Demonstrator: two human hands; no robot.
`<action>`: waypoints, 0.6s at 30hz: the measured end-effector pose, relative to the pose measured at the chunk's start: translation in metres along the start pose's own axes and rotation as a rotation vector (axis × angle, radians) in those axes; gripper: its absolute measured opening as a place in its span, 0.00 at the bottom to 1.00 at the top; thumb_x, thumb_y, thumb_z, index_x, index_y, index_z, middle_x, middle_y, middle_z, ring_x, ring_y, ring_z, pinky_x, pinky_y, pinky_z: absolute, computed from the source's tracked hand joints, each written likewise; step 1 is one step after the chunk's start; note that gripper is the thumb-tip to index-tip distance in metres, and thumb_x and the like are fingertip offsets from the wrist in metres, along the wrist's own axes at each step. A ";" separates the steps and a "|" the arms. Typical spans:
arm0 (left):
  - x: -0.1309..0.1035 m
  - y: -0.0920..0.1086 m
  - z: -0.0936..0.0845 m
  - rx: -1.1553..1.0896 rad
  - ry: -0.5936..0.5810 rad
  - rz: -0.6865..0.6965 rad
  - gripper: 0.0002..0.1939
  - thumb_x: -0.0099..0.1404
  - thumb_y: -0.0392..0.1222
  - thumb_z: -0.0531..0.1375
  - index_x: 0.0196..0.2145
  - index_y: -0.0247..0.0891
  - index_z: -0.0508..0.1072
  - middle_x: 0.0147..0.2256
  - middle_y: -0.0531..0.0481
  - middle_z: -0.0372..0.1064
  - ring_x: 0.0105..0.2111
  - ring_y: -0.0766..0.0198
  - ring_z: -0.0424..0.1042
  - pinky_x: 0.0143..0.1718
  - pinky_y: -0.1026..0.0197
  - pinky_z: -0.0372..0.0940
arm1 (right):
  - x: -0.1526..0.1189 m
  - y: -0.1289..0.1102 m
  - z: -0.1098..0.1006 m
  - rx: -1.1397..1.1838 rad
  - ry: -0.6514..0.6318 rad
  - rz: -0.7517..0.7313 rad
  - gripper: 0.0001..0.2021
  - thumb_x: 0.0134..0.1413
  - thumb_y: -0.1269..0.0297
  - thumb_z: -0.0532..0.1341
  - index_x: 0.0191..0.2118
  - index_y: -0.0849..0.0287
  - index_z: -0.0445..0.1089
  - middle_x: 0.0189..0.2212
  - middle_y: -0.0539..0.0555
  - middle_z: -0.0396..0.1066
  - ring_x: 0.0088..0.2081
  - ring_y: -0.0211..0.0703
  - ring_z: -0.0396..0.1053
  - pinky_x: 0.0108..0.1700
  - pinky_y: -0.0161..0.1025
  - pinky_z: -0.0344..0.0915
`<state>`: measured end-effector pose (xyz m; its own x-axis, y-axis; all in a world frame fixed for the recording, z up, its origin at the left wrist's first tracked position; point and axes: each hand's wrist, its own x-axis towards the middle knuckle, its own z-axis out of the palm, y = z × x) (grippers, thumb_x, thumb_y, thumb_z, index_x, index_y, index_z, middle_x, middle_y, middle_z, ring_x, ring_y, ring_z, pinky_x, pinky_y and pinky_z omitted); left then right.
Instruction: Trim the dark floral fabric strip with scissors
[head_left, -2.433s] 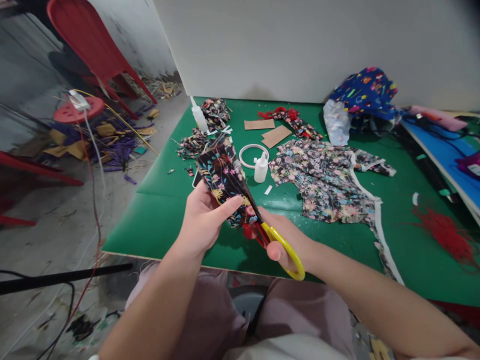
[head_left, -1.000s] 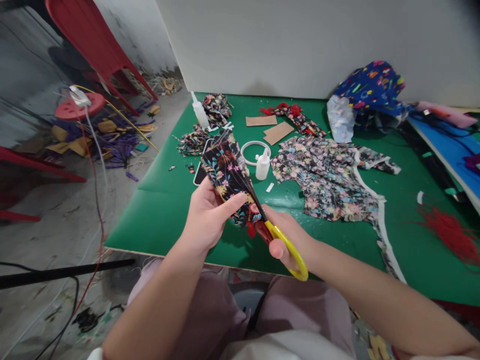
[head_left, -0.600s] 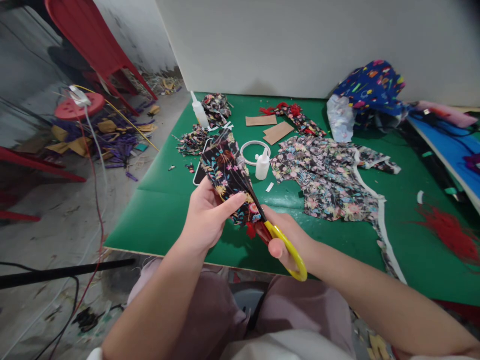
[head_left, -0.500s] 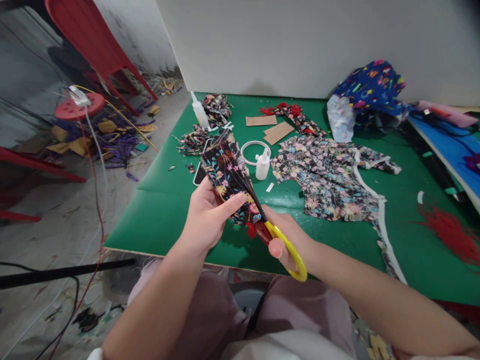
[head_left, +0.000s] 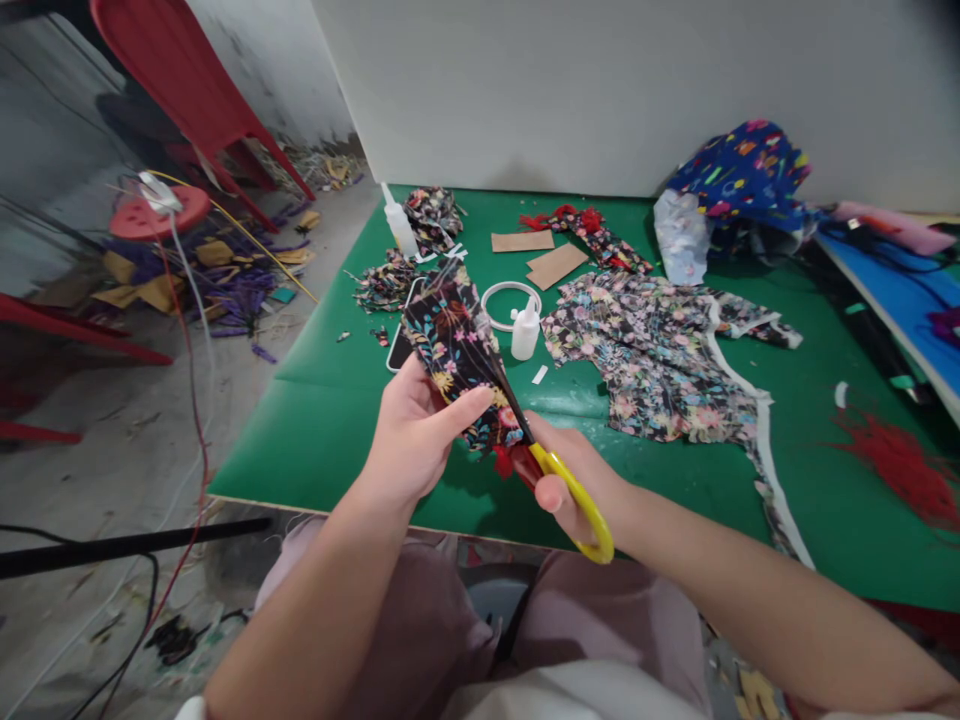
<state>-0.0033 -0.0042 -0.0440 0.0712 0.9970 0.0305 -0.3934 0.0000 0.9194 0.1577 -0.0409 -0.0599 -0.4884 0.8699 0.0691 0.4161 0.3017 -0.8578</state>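
Shifted slightly rightward since the earliest frame, both hands reveal more of the phone point(head_left: 400, 354). Left hand point(head_left: 411, 432) pinches the dark floral cloth point(head_left: 459, 345) above the green table point(head_left: 315, 430); its right edge meets yellow-handled scissors point(head_left: 571, 492), gripped in the curled right hand point(head_left: 577, 462).

Glossy yellow plastic-looking scissor handles point(head_left: 581, 505) meet matt floral cloth point(head_left: 457, 345) and smooth, shiny green tabletop point(head_left: 330, 420).
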 end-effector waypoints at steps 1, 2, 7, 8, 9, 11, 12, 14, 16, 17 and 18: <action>0.000 0.000 0.000 0.002 0.002 -0.002 0.17 0.50 0.33 0.68 0.38 0.42 0.71 0.33 0.57 0.75 0.29 0.70 0.73 0.31 0.68 0.70 | 0.000 0.000 0.000 0.001 0.000 0.003 0.41 0.40 0.26 0.29 0.36 0.57 0.58 0.22 0.50 0.63 0.24 0.41 0.62 0.25 0.36 0.56; 0.000 0.000 0.000 0.002 0.003 -0.004 0.17 0.50 0.34 0.68 0.37 0.42 0.71 0.33 0.57 0.75 0.29 0.70 0.73 0.31 0.68 0.70 | 0.000 0.000 0.000 0.004 0.000 0.005 0.41 0.40 0.26 0.29 0.36 0.57 0.58 0.22 0.50 0.64 0.24 0.41 0.62 0.25 0.36 0.56; 0.000 0.000 0.001 0.011 0.008 -0.003 0.18 0.49 0.34 0.69 0.38 0.42 0.70 0.34 0.56 0.75 0.30 0.69 0.73 0.32 0.67 0.70 | -0.001 0.000 -0.001 0.005 -0.003 0.001 0.40 0.41 0.26 0.29 0.36 0.57 0.58 0.22 0.50 0.64 0.23 0.40 0.61 0.25 0.35 0.56; 0.000 0.000 0.001 0.014 0.011 -0.003 0.18 0.49 0.34 0.69 0.38 0.42 0.70 0.34 0.56 0.75 0.30 0.69 0.74 0.31 0.67 0.70 | -0.001 0.000 -0.001 0.007 -0.003 0.000 0.40 0.41 0.26 0.29 0.36 0.57 0.58 0.22 0.50 0.63 0.23 0.39 0.61 0.24 0.35 0.55; 0.000 0.000 0.001 0.017 0.012 -0.004 0.18 0.49 0.35 0.69 0.38 0.42 0.70 0.34 0.56 0.75 0.30 0.68 0.74 0.31 0.67 0.70 | -0.001 0.000 -0.001 0.012 -0.007 -0.003 0.40 0.41 0.26 0.30 0.36 0.57 0.58 0.21 0.49 0.62 0.22 0.39 0.60 0.24 0.35 0.55; 0.001 0.000 0.001 0.018 0.011 -0.001 0.17 0.50 0.35 0.69 0.37 0.42 0.71 0.34 0.56 0.75 0.30 0.69 0.74 0.31 0.68 0.70 | -0.001 0.001 -0.001 0.022 -0.013 -0.009 0.40 0.42 0.27 0.30 0.37 0.58 0.58 0.20 0.48 0.61 0.21 0.38 0.59 0.23 0.35 0.54; 0.001 0.000 0.001 0.017 0.008 -0.001 0.17 0.50 0.34 0.69 0.37 0.42 0.71 0.34 0.56 0.75 0.30 0.69 0.74 0.31 0.68 0.70 | -0.001 0.001 0.000 0.024 -0.012 -0.013 0.40 0.42 0.27 0.30 0.37 0.58 0.58 0.20 0.48 0.61 0.21 0.38 0.59 0.23 0.35 0.54; 0.001 -0.001 0.001 0.011 0.001 0.001 0.16 0.50 0.34 0.68 0.37 0.42 0.71 0.33 0.56 0.75 0.29 0.69 0.73 0.31 0.68 0.70 | -0.001 0.001 0.000 0.019 0.001 -0.012 0.39 0.43 0.27 0.30 0.36 0.58 0.58 0.20 0.48 0.61 0.21 0.39 0.59 0.24 0.35 0.55; 0.001 -0.001 0.001 0.001 -0.005 0.002 0.16 0.50 0.33 0.68 0.37 0.42 0.71 0.33 0.57 0.75 0.30 0.70 0.73 0.32 0.68 0.70 | -0.001 0.002 0.001 0.004 0.019 0.000 0.39 0.43 0.27 0.30 0.35 0.57 0.58 0.20 0.49 0.61 0.22 0.39 0.60 0.24 0.35 0.55; 0.001 -0.001 0.001 -0.001 -0.006 0.002 0.16 0.50 0.33 0.68 0.37 0.42 0.71 0.34 0.57 0.75 0.30 0.70 0.73 0.32 0.68 0.70 | -0.002 0.002 0.002 0.003 0.021 0.010 0.39 0.42 0.27 0.31 0.35 0.57 0.58 0.20 0.48 0.61 0.22 0.39 0.60 0.24 0.35 0.55; 0.001 -0.001 0.001 0.000 -0.003 0.002 0.16 0.50 0.33 0.68 0.38 0.42 0.71 0.34 0.57 0.75 0.30 0.70 0.73 0.32 0.69 0.70 | -0.002 0.002 0.002 0.004 0.016 0.021 0.39 0.43 0.27 0.31 0.36 0.56 0.58 0.21 0.48 0.61 0.22 0.39 0.60 0.24 0.35 0.54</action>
<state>-0.0016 -0.0037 -0.0449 0.0732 0.9967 0.0339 -0.3938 -0.0024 0.9192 0.1577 -0.0425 -0.0633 -0.4673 0.8821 0.0593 0.4228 0.2819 -0.8613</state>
